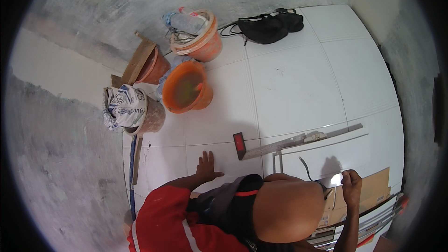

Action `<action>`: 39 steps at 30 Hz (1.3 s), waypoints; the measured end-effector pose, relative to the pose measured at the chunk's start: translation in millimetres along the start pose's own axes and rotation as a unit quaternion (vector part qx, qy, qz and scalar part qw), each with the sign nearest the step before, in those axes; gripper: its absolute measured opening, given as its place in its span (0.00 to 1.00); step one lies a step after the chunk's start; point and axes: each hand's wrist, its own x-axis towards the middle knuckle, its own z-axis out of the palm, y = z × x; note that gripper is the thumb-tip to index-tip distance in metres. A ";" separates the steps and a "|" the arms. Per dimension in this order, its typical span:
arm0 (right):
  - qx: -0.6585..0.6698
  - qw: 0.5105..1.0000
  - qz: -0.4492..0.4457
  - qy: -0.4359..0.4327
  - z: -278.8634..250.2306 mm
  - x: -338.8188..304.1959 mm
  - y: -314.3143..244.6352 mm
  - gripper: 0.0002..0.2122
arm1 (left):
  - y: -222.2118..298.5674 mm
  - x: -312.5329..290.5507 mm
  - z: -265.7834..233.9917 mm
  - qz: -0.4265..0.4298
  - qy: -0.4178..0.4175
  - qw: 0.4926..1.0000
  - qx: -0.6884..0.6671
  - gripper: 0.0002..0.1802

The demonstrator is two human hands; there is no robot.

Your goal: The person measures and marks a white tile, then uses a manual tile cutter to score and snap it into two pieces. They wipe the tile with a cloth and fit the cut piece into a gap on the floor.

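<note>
My left hand (206,167) lies flat on the white floor tiles with its fingers spread. On the right, my right hand (352,181) is closed, fingertips pressed together; whatever they hold is too small to make out. A bright patch of light shows just beside it. Between and beyond the hands lies a try square (270,149) with a red and black handle and a long metal blade. Right of my bare knee (289,207) rests a white panel (317,155) with grey edging, and a thin dark curved piece (305,169) lies over it.
An orange bucket (205,98) of murky water stands at left, near a bucket (156,116) topped by a white sack, a wooden board (138,60) and a filled bucket (210,49). A black bag (266,29) lies by the wall. Cardboard (377,187) and long strips (373,224) lie lower right.
</note>
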 end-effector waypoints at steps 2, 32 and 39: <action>-0.003 1.000 -0.011 -0.007 4.0 6.6 -1.9 0.13 | -4.6 -2.5 0.9 -0.001 0.005 1.000 0.004 0.75; -0.092 0.981 0.079 0.152 -33.8 -85.6 -9.1 0.12 | -47.4 21.5 -21.2 0.178 0.085 0.980 -0.034 0.45; -0.100 0.985 0.069 0.120 -15.3 -86.5 -39.0 0.11 | -148.7 169.7 -107.5 0.046 0.441 0.869 -0.222 0.34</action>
